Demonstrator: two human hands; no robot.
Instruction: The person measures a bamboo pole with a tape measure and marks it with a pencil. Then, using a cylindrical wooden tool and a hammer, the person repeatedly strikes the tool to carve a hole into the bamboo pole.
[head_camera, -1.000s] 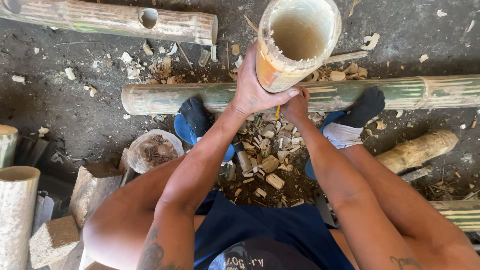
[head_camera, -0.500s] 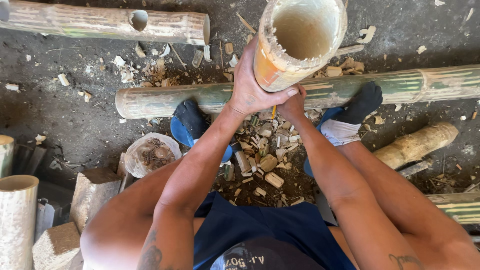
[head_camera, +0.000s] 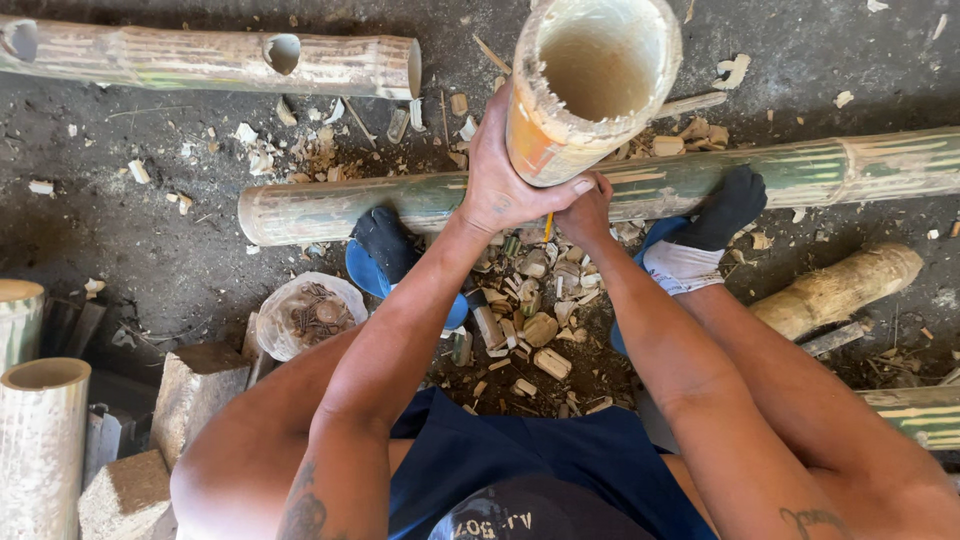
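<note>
A wide hollow bamboo tube (head_camera: 545, 140) stands tilted toward me, its open end facing up. My left hand (head_camera: 505, 185) is wrapped around the tube's left side just below the rim. My right hand (head_camera: 585, 210) is curled under the tube and touches my left thumb. It is closed around a thin yellow tool (head_camera: 548, 228), of which only a short piece shows. My feet in dark socks (head_camera: 385, 240) rest against a long green bamboo pole (head_camera: 320, 210) lying across the ground. The lower part of the tube is hidden behind my hands.
Another bamboo pole with cut holes (head_camera: 200, 60) lies at the top left. Several wood chips (head_camera: 535, 325) litter the ground between my legs. A clear bag of scraps (head_camera: 310, 315), wooden blocks (head_camera: 195, 385) and upright bamboo sections (head_camera: 40, 450) are at the left. A short log (head_camera: 840, 290) lies at the right.
Both hands keep the same hold on the tube. The tube's open end has tipped slightly more toward me, and the view has shifted a little.
</note>
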